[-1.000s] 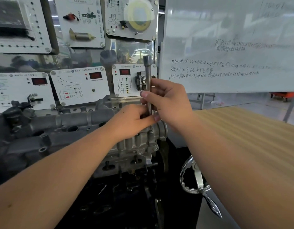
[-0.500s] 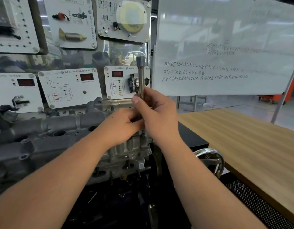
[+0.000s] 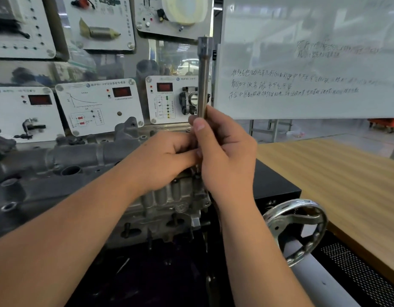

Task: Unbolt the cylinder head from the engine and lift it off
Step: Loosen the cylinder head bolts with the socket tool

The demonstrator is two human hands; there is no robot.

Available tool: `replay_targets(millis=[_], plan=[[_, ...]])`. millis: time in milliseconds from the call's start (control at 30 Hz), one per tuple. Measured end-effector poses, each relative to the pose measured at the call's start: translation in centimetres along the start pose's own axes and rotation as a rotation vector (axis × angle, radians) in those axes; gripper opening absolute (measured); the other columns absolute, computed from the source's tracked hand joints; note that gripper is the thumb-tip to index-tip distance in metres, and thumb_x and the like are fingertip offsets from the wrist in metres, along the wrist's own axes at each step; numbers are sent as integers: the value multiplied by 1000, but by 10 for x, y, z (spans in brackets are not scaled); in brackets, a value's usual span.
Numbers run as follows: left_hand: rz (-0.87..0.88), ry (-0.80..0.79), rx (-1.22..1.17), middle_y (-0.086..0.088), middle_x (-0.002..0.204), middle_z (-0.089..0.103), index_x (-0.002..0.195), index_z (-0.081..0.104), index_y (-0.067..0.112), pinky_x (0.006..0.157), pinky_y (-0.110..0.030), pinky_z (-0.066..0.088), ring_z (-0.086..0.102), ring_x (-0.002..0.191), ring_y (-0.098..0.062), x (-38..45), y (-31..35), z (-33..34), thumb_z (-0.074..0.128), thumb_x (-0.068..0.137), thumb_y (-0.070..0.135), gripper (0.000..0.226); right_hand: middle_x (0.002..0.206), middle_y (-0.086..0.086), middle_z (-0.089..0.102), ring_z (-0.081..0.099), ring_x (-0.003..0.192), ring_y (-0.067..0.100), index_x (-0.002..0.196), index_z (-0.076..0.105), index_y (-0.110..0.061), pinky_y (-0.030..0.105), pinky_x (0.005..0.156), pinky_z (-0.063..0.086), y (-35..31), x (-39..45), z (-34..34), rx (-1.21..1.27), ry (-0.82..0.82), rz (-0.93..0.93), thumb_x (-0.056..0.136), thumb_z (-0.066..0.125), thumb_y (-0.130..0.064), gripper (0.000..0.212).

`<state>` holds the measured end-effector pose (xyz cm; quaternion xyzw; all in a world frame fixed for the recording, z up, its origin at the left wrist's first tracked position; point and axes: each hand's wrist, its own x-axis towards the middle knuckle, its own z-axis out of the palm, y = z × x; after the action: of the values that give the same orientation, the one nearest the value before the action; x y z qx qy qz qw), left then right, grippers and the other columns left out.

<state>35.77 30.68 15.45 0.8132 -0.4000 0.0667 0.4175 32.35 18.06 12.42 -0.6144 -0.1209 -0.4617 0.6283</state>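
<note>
Nearest, at the right, a spoked handwheel (image 3: 297, 231) juts from the black stand, with the wooden table (image 3: 346, 180) beyond it; further in, the engine (image 3: 165, 207) sits left of centre, and the grey cylinder head (image 3: 65, 165) is seated on top of it, running off to the left, so nothing has been lifted. At its right end both hands meet: the right hand (image 3: 225, 156) has thumb and fingers wrapped round a long upright socket extension (image 3: 203, 78), and the left hand (image 3: 162, 160) is curled against the bar's lower part, fingers pinching it. Whether the tool's foot sits on a bolt is hidden behind the hands; I judge the unbolting barely under way, with the lift-off all to come; farthest stand the instrument panels (image 3: 98, 105) and a whiteboard (image 3: 313, 63).
</note>
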Motion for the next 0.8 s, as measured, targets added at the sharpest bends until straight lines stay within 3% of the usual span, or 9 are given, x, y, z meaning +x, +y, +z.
replay_targets(millis=[100, 167, 267, 400, 467, 567, 633, 700, 800], plan=[[15, 8, 31, -18, 100, 75, 107, 72, 4, 91, -56, 53, 69, 99, -38, 2, -3, 2, 65, 97, 26, 24, 102, -7, 77, 71, 103, 9, 122, 68, -25, 43, 94, 57, -2, 4, -3, 13, -46, -26, 94, 62, -27, 29], [15, 7, 37, -15, 105, 74, 113, 70, 7, 93, -56, 53, 69, 102, -35, 3, -1, 3, 67, 95, 28, 28, 96, -9, 76, 71, 91, 9, 120, 70, -25, 35, 82, 58, -7, 8, -7, -17, -67, -61, 93, 65, -32, 28], [11, 5, 40, -17, 104, 72, 113, 67, 6, 91, -58, 54, 69, 99, -37, 4, 0, 4, 69, 93, 29, 30, 93, -4, 75, 68, 79, 16, 119, 73, -22, 37, 73, 56, -10, 11, -9, -37, -46, -46, 88, 73, -30, 32], [-10, 25, -25, -11, 102, 75, 109, 70, 10, 96, -56, 52, 70, 102, -32, 1, 0, 3, 65, 98, 30, 23, 85, -4, 67, 61, 79, 7, 116, 74, -10, 26, 73, 50, -8, 12, -13, -92, -69, -88, 91, 69, -24, 29], [-26, 15, -49, -8, 104, 77, 110, 72, 10, 101, -54, 50, 70, 105, -27, 0, -1, 2, 62, 101, 23, 19, 91, -2, 71, 64, 85, 5, 122, 71, -5, 25, 78, 51, -8, 11, -14, -86, -109, -84, 94, 66, -23, 34], [-33, -6, -61, -12, 104, 76, 110, 72, 7, 101, -55, 51, 71, 104, -30, 1, -3, 0, 65, 98, 19, 18, 104, -5, 76, 70, 100, 8, 136, 63, -17, 32, 89, 57, -10, 10, -14, -65, -124, -98, 96, 63, -22, 40], [-23, -8, -54, -13, 104, 75, 112, 71, 10, 98, -57, 52, 71, 103, -32, 2, -2, 0, 70, 95, 24, 23, 101, -10, 76, 70, 97, 5, 142, 55, -25, 27, 86, 57, -12, 10, -14, -73, -153, -127, 97, 63, -22, 47], [0, -11, -27, -4, 108, 76, 118, 70, 17, 97, -52, 54, 71, 105, -24, 2, -2, 1, 71, 93, 24, 26, 96, -14, 75, 70, 90, 3, 136, 58, -34, 24, 79, 57, -14, 10, -13, -76, -156, -143, 93, 69, -22, 46], [26, 10, -3, 0, 106, 76, 118, 69, 16, 93, -47, 56, 71, 102, -19, 2, -3, 2, 70, 95, 19, 23, 99, -13, 75, 70, 95, 6, 122, 67, -32, 36, 85, 59, -13, 8, -12, -105, -116, -146, 90, 72, -18, 36]])
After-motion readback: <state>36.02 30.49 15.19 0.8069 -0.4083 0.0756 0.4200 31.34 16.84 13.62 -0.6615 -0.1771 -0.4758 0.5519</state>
